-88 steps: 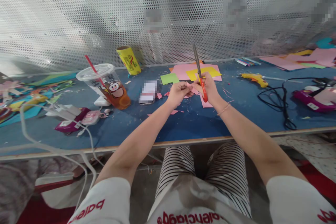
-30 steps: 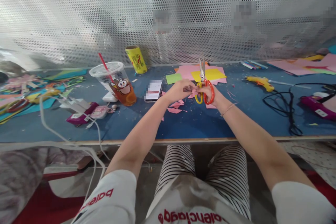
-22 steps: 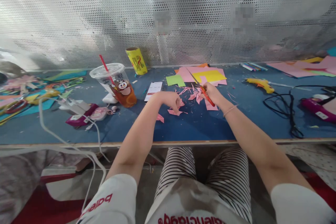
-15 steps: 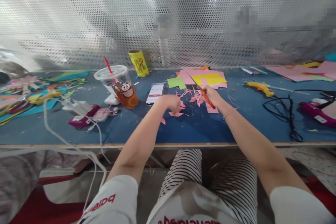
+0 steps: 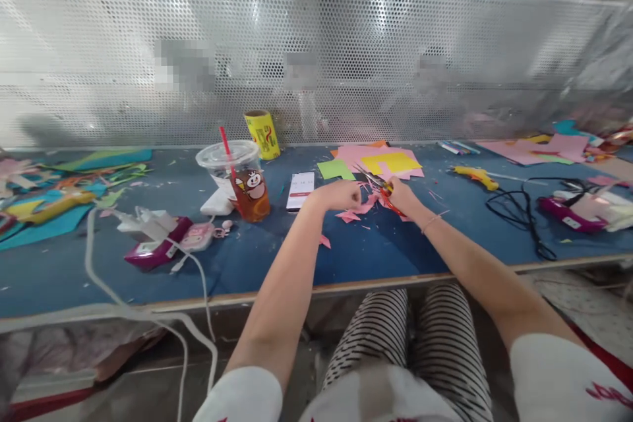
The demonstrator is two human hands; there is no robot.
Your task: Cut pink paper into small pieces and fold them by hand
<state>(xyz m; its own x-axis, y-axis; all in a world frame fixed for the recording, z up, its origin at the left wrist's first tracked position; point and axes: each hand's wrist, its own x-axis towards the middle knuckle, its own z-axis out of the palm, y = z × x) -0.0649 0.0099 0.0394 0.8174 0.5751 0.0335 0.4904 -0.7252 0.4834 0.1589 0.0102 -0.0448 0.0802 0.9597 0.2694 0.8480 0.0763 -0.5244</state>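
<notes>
My right hand (image 5: 401, 198) is closed round the red-orange handles of a pair of scissors (image 5: 374, 180), whose blades point away and to the left. Just left of the blades, my left hand (image 5: 343, 196) is closed, its fingers curled together at a thin piece of pink paper (image 5: 364, 190). The fingertips are partly hidden, so the paper's shape is unclear. Pink paper cuttings (image 5: 349, 216) lie on the blue table (image 5: 366, 257) beneath and between both hands. Behind them rests a stack of coloured sheets, with a yellow sheet (image 5: 390, 163) and a green one (image 5: 335, 169) showing.
Left of my hands are a phone (image 5: 300, 191) and a lidded drink cup (image 5: 251, 194) with a red straw. A yellow roll (image 5: 264, 134) stands behind. Purple power strips (image 5: 157, 247) with cables lie at both sides. At right is a yellow glue gun (image 5: 475, 177). A perforated metal screen (image 5: 247, 66) borders the back.
My left hand has lifted from the pink cuttings and moved right, up to the scissors. The scissors have turned to point more to the left. The view has tilted up.
</notes>
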